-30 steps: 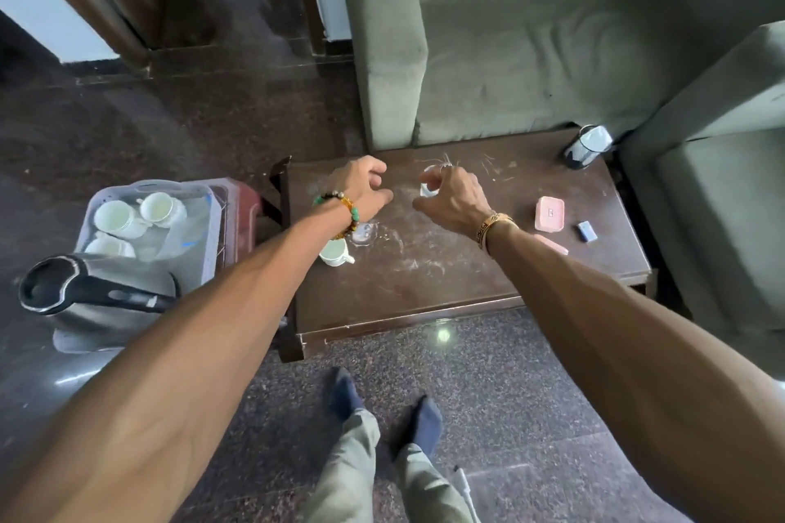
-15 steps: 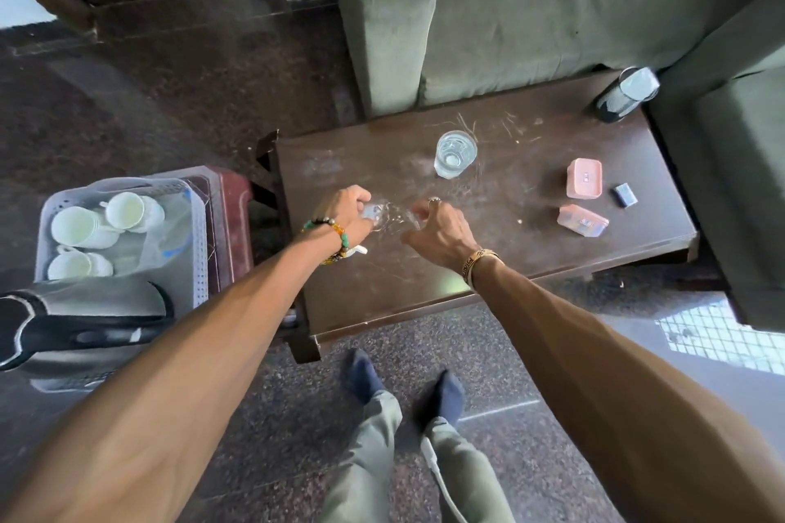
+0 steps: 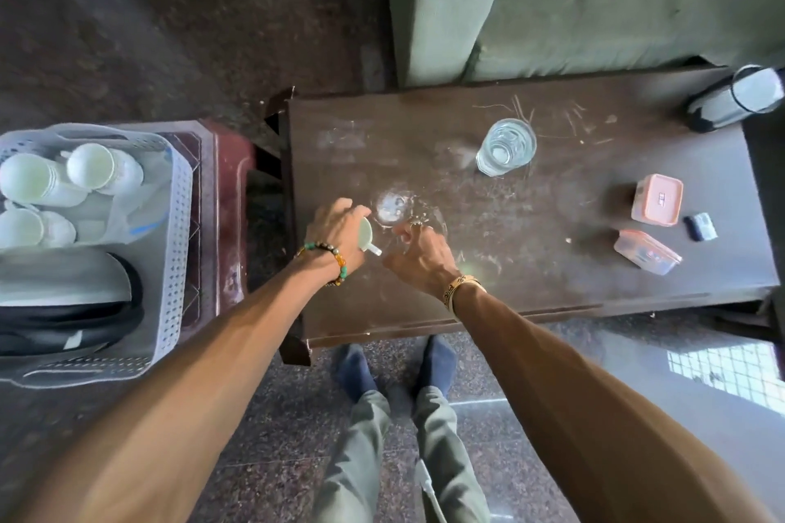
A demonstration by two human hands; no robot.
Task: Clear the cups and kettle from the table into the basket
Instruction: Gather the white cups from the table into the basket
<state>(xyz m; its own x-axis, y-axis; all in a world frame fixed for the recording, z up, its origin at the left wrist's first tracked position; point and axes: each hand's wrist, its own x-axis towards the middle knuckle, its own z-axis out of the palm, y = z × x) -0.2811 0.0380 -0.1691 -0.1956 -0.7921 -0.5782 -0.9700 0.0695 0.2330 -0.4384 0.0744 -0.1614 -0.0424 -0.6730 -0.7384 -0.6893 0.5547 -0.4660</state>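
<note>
Two hands work near the front-left corner of the dark brown scratched wooden table [image 3: 552,276]. My left hand [image 3: 335,231], the one with the beaded bracelet, has its fingers curled over a small white ceramic cup [image 3: 366,236], gripping it by the rim and body with the handle poking out toward me. My right hand [image 3: 418,255] reaches just beside it, fingers loosely spread around a clear drinking glass [image 3: 393,206] that is blurred; I cannot tell whether those fingers have closed on it yet.

To do this step well, I judge I should firm up the left grip before lifting, raise the cup straight up off the tabletop, and keep it level in case of dregs. Then I swing it left over the table's edge.

Off that left edge sits the white perforated plastic basket [image 3: 178,200] on a reddish stool [image 3: 225,200], already holding several white cups [image 3: 91,166] and the black-handled kettle [image 3: 63,289]. The free space looks tight, so I would set the cup down gently beside the others, not drop it.

Farther back, toward the table's rear edge, stands a second clear glass holding water [image 3: 505,146], a likely later pick that risks spilling.
</note>
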